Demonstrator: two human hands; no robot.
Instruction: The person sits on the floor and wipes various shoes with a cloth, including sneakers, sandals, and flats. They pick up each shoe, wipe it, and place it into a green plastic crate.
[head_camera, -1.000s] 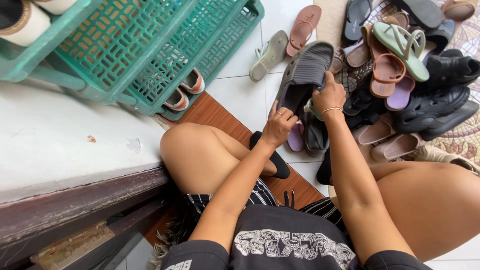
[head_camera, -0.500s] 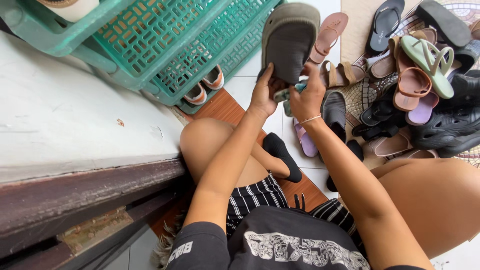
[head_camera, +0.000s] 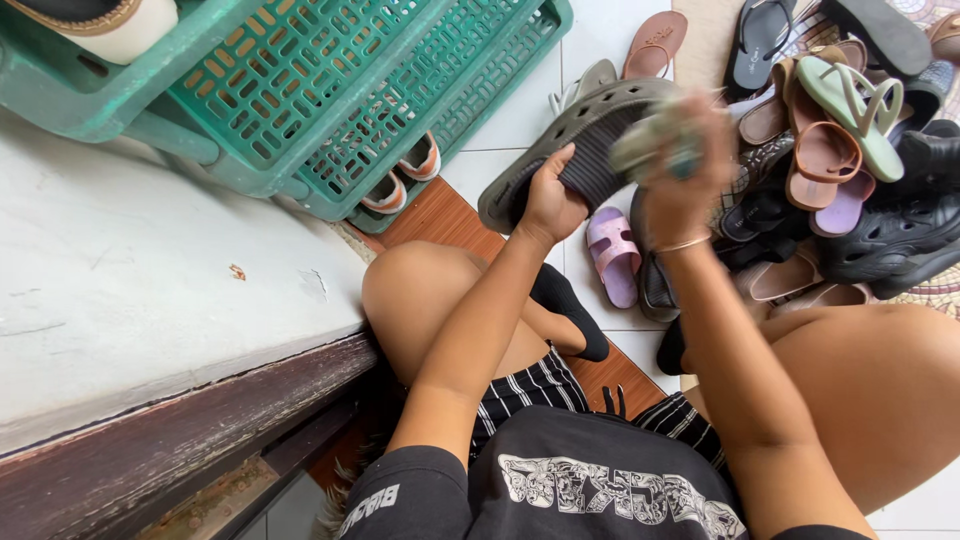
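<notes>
**Grey clog held sole-up, cloth hand at its toe end**

Left hand (head_camera: 550, 205) grips the grey perforated clog (head_camera: 580, 150) at mid-length, fingers wrapped around its edge, in the air above the floor tiles (head_camera: 500, 110). Its long axis runs from lower left up to upper right. Right hand (head_camera: 685, 175), blurred, is closed on a bunched cloth (head_camera: 650, 145), touching the clog's upper-right end. Shoe pile (head_camera: 850, 180) lies right of it.

Honestly no packages, labels, signs or screens anywhere near either hand, just the white printed graphic on the person's black shirt (head_camera: 600, 485).
</notes>
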